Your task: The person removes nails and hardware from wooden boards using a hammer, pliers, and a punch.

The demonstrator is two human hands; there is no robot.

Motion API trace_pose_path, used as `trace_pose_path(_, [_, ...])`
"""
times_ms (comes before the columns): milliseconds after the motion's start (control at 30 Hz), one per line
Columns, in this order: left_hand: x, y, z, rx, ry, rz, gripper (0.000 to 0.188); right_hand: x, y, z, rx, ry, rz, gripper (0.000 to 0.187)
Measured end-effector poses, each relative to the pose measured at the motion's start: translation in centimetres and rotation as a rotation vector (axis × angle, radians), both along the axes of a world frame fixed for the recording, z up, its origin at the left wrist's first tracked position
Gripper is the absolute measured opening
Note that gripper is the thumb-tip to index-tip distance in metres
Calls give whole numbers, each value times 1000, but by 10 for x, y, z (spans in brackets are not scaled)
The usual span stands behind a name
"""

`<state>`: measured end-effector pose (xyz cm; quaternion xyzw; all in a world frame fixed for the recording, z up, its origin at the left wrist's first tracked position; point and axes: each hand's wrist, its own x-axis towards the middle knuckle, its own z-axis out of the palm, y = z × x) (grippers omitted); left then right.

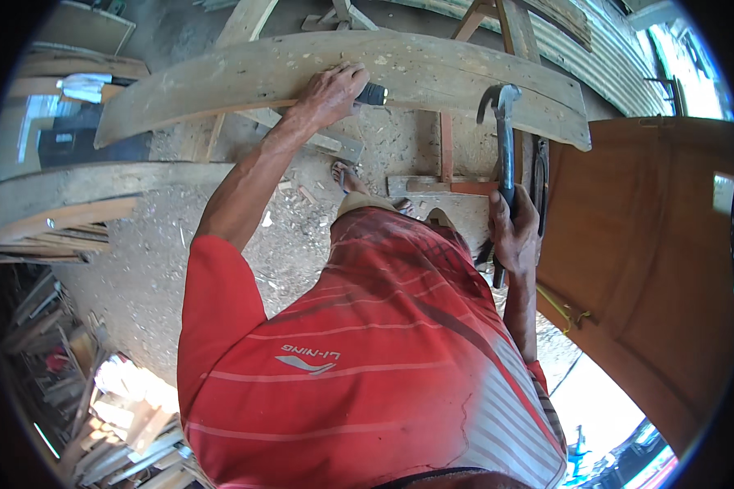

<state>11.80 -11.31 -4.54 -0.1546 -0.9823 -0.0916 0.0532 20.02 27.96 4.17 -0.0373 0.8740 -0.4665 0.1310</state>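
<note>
My right hand (515, 232) is wrapped round the handle of a claw hammer (506, 151). The hammer stands head up, its head level with the near edge of a long wooden plank (245, 73). My left hand (333, 91) is closed at the plank's near edge, with the knuckles over the wood. A small black object with a pale yellowish end (373, 94) sticks out from its right side; its kind is unclear and my fingers hide the rest. Beside my right hand is a dark, narrow metal tool (541, 167), partly hidden.
Wooden trestle legs (446, 147) stand below the plank. At right rises a large brown wooden panel (628, 244). Curved boards (98, 186) lie at left, with scrap wood (139, 440) at lower left. Wood chips litter the floor (171, 236). Corrugated sheeting (595, 65) runs behind.
</note>
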Motion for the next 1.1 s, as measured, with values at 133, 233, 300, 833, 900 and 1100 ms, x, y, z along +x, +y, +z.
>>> trace_pose_path(133, [-30,-9,65,62,-178,8,49,19,16,-5,-120,-10,-65,36])
trace_pose_path(233, [-60,-21,95,74,-142,-31,43,21,18,-12,-131,-9,-94,39])
trace_pose_path(300, [-80,-32,100,113,-119,32,46,22,16,-17,-76,-78,-110,44])
trace_pose_path(833, [-229,-107,115,169,-214,-34,73,21,-31,-24,15,-129,-97,51])
trace_pose_path(900, [-230,-108,112,156,-141,-24,74,24,-34,-32,3,-175,-114,53])
trace_pose_path(1100, [-223,-101,124,181,-213,-65,73,22,-43,-40,41,-195,-56,54])
